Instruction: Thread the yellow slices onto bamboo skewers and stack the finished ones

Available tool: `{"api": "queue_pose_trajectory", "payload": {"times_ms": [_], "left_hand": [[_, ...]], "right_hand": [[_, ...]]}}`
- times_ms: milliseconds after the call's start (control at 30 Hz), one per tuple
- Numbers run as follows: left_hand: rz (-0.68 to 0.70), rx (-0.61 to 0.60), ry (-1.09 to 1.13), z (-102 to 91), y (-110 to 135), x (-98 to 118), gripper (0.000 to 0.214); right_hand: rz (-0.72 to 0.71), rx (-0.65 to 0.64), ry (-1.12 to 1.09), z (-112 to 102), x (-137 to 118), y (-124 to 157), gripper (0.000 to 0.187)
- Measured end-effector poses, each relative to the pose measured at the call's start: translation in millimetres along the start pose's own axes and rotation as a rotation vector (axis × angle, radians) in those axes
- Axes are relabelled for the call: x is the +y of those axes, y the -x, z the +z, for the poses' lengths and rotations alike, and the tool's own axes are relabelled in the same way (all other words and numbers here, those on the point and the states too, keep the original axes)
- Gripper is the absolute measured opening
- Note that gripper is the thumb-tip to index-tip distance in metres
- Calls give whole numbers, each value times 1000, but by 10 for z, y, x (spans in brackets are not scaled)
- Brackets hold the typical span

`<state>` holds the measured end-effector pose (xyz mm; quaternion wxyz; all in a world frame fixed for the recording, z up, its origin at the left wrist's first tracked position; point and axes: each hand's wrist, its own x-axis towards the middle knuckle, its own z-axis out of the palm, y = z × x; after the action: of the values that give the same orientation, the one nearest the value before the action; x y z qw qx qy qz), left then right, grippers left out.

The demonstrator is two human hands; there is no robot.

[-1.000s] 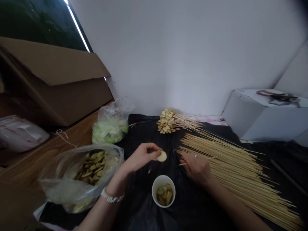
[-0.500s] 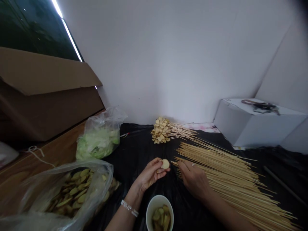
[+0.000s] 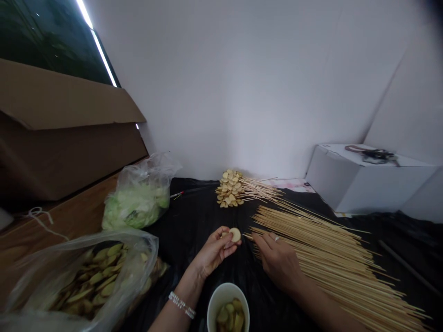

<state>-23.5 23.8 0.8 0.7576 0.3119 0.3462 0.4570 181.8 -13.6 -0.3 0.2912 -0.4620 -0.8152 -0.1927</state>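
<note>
My left hand (image 3: 216,249) is closed in a pinch on a round, pale potato slice (image 3: 236,235), its flat face turned outward. Just right of it, my right hand (image 3: 277,258) grips a bamboo skewer (image 3: 248,236) near the tip, which pokes out toward the slice without touching it. Under and beyond that hand spreads a wide layer of bamboo skewers (image 3: 332,258). A white cup (image 3: 212,304) with potato slices in it stands below my hands. Farther back lies a pile of skewered potato slices (image 3: 230,186), the sticks pointing right.
At left an open clear plastic bag (image 3: 152,244) holds many potato slices. Behind it sits a bag of pale green leaves (image 3: 134,207). A cardboard box (image 3: 69,157) fills the far left. A white box (image 3: 363,180) with keys (image 3: 379,157) on top stands right, near the wall.
My left hand with the potato slice has shifted slightly left in view. The skewer tip at my right hand sticks out a little farther left.
</note>
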Motion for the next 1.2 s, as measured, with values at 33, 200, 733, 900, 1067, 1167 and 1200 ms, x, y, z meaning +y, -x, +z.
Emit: {"api": "queue_pose_trajectory", "payload": {"times_ms": [33,200,733,900,1067,1167,1200], "left_hand": [[2,13,8,0,0,1,29],[-7,30,49,-17,-13,13,29],[-181,5,637,0,31,163,14],[-261,56,667,12,22,163,20],[-220,66,618,-25,-11,125,24],[-228,74,577,-44,-20,106,32],[-231,66,559,-48,-22,99,35]], "right_hand": [[-7,4,-6,4,-3,0,38],[-12,25,-44,36,-2,2,35],[-50,46,-75,30,-4,15,33],[-42,21,-87,32,-22,16,30],[-47,13,-112,45,-38,29,29],[-38,6,-114,58,-38,32,28],[-37,8,-113,61,-38,32,27]]}}
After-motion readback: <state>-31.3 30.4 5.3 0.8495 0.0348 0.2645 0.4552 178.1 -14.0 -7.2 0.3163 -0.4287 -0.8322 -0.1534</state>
